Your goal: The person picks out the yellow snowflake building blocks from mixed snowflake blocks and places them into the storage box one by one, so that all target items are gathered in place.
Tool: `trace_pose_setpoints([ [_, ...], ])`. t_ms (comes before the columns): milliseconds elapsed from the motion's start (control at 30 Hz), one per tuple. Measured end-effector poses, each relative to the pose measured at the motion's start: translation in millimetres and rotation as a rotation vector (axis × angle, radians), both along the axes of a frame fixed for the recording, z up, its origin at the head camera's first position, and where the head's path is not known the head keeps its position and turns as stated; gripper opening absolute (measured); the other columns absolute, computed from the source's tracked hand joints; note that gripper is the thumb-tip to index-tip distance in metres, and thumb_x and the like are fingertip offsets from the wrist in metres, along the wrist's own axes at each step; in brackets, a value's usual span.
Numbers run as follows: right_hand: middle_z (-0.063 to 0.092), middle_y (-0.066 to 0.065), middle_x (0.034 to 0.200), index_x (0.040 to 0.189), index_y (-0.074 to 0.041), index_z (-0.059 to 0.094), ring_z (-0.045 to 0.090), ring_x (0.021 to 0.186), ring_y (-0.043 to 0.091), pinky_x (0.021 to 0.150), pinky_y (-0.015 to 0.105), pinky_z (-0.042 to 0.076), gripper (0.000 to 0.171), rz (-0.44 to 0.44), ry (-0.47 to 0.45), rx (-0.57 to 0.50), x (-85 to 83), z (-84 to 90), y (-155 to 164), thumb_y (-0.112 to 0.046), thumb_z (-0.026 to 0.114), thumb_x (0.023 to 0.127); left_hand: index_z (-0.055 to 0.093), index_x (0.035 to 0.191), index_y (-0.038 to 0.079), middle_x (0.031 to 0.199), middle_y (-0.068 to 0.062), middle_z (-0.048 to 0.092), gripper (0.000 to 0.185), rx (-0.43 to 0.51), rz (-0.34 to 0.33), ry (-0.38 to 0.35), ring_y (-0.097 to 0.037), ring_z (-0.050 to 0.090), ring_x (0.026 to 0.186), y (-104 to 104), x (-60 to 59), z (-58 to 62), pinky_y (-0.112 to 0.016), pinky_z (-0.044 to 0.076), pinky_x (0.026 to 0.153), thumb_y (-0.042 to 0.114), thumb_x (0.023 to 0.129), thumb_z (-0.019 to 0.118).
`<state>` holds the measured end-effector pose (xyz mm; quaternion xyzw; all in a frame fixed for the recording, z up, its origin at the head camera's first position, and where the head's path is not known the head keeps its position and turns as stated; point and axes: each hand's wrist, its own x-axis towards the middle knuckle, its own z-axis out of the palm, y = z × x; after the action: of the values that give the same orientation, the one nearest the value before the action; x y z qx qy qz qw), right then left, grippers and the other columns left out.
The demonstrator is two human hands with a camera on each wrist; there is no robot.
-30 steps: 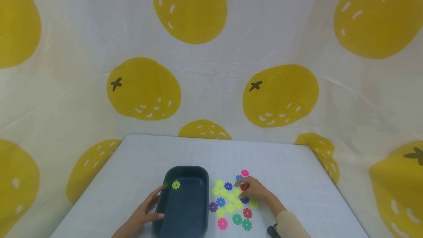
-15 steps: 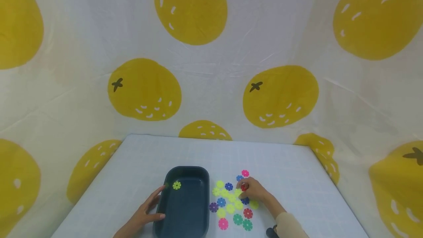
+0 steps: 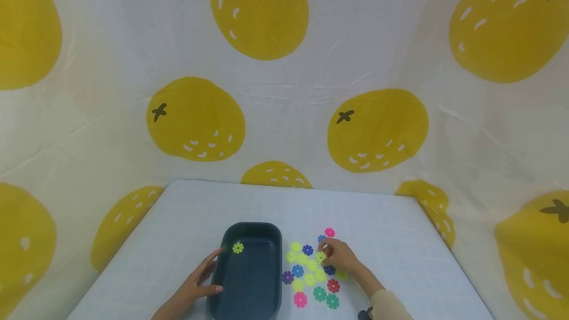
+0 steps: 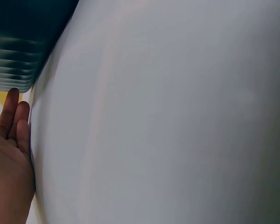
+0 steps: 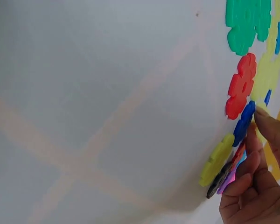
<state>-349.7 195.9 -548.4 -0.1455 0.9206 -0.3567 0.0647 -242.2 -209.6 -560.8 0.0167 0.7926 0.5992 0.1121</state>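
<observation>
A dark teal tray (image 3: 249,285) stands on the white table (image 3: 378,221) with one yellow-green flower disc (image 3: 238,247) inside it. My left hand (image 3: 197,280) rests against the tray's left side with straight fingers; the left wrist view shows those fingers (image 4: 11,126) flat on the table beside the tray (image 4: 18,46). Right of the tray lies a spread of several coloured flower discs (image 3: 311,273). My right hand (image 3: 340,257) sits on the far part of that spread, fingers curled round a red disc (image 3: 327,250). In the right wrist view, that red disc (image 5: 239,154) shows edge-on beside my fingertips (image 5: 256,163).
Green (image 5: 245,23), red (image 5: 241,86), blue (image 5: 245,121) and yellow (image 5: 217,158) discs lie near my right wrist. A pink disc (image 3: 329,232) is the farthest of the spread. Fabric printed with yellow fruit walls in the table on three sides.
My right hand's fingers have closed over the red disc, which is now almost hidden. The left hand and the tray have stayed still.
</observation>
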Motion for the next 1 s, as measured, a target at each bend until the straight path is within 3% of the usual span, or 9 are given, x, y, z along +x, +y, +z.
trace_pose_setpoints([
  [233, 0.052, -0.002, 0.074, 0.097, -0.017, 0.065, 0.048, 0.067, 0.015, 0.058, 0.025, 0.044, 0.022, 0.017, 0.011, -0.007, 3.9, 1.2, 0, -0.008, 0.07, 0.077, 0.024, 0.144, 0.032, 0.15, -0.017, 0.019, 0.078, -0.02, 0.021, 0.0, -0.045, 0.02, 0.133, 0, -0.6, -0.7, -0.066, 0.024, 0.1, 0.027, 0.081, 0.069],
  [367, 0.057, -0.001, 0.084, 0.099, -0.018, 0.066, 0.052, 0.076, 0.015, 0.067, 0.031, 0.049, 0.023, -0.003, 0.017, -0.029, 6.8, 1.4, -1, -0.006, 0.066, 0.079, 0.025, 0.144, 0.033, 0.15, -0.017, 0.019, 0.078, -0.019, 0.027, 0.004, -0.045, 0.021, 0.133, 1, -0.9, -2.1, -0.066, 0.024, 0.099, 0.026, 0.08, 0.069],
  [500, 0.06, 0.001, 0.092, 0.101, -0.017, 0.067, 0.054, 0.082, 0.017, 0.072, 0.035, 0.05, 0.025, -0.051, 0.011, -0.088, 9.1, 2.8, -1, -0.007, 0.066, 0.079, 0.025, 0.144, 0.033, 0.15, -0.017, 0.019, 0.078, -0.02, 0.036, 0.0, -0.045, 0.021, 0.133, 2, -0.6, -1.8, -0.066, 0.025, 0.099, 0.027, 0.08, 0.07],
  [600, 0.059, 0.002, 0.09, 0.103, -0.014, 0.066, 0.054, 0.08, 0.018, 0.068, 0.032, 0.05, 0.025, -0.075, -0.009, -0.163, 10.2, 5.1, 0, -0.009, 0.068, 0.078, 0.025, 0.143, 0.033, 0.151, -0.016, 0.019, 0.078, -0.023, 0.04, -0.006, -0.045, 0.02, 0.133, 2, -0.7, -0.8, -0.066, 0.025, 0.099, 0.029, 0.08, 0.07],
  [1000, 0.065, 0.009, 0.098, 0.113, -0.004, 0.063, 0.067, 0.083, 0.021, 0.072, 0.029, 0.055, 0.034, -0.183, -0.243, -0.473, 11.7, 21.0, -4, -0.013, 0.067, 0.08, 0.024, 0.144, 0.033, 0.151, -0.017, 0.017, 0.078, -0.014, 0.033, -0.008, -0.046, 0.02, 0.132, 2, 0.4, 0.6, -0.067, 0.025, 0.098, 0.029, 0.08, 0.069],
])
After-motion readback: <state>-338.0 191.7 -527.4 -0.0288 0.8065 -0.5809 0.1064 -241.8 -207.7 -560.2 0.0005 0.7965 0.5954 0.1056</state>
